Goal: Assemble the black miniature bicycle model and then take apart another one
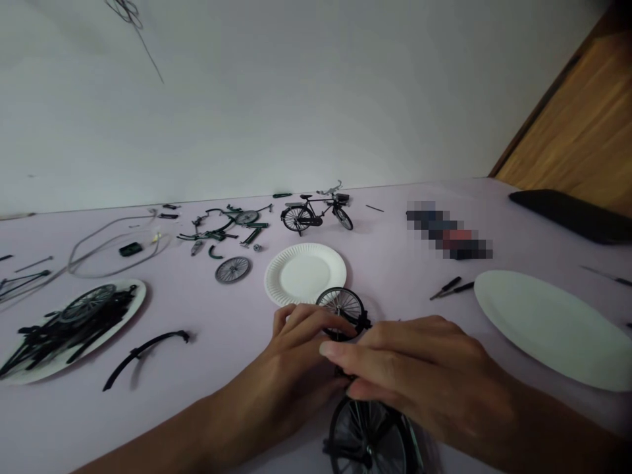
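Model bicycle, between our hands.
Our left hand grips it near the far wheel; whether our right hand pinches it, we cannot tell.

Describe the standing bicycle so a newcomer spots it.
Start at the wall behind the table. In front of it, just behind the middle white plate, stands the small black bicycle. Unlike the loose parts to its left, it looks assembled and upright.

In dim light, we see a pale grey wall rising behind a lilac tabletop; a brown wood-grained panel, perhaps a door, stands at upper right.
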{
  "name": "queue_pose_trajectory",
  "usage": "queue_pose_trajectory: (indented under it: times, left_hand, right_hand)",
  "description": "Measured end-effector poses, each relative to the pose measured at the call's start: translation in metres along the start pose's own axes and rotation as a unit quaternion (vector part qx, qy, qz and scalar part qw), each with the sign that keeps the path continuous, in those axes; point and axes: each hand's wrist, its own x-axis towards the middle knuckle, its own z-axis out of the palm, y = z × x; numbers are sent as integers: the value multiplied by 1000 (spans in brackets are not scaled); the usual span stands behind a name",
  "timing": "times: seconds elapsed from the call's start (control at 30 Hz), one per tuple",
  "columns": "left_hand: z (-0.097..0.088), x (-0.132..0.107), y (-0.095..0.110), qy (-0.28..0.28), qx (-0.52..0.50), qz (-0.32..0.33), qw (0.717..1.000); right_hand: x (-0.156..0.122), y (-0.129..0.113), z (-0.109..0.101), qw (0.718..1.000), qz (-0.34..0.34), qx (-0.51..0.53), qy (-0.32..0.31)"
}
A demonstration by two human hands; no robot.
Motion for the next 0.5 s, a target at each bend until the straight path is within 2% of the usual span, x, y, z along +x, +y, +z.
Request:
queue_pose_trajectory:
  times: [0.1, 0.17, 0.4, 0.5]
  left_hand:
    - [0, 1, 1, 1, -6, 3, 1000]
    - [0, 1, 1, -1, -7, -1, 1000]
    - [0, 0, 0, -6, -24, -3, 1000]
    - [1, -1, -1, -5, -17, 0, 1000]
  right_hand:
    - [0, 0, -1, 995, 27, 86, -39]
    - [1, -1, 0, 992, 50, 115, -30]
    - [6, -1, 8, 993, 103, 20, 46]
    - [6, 1, 9, 994, 85, 7, 63]
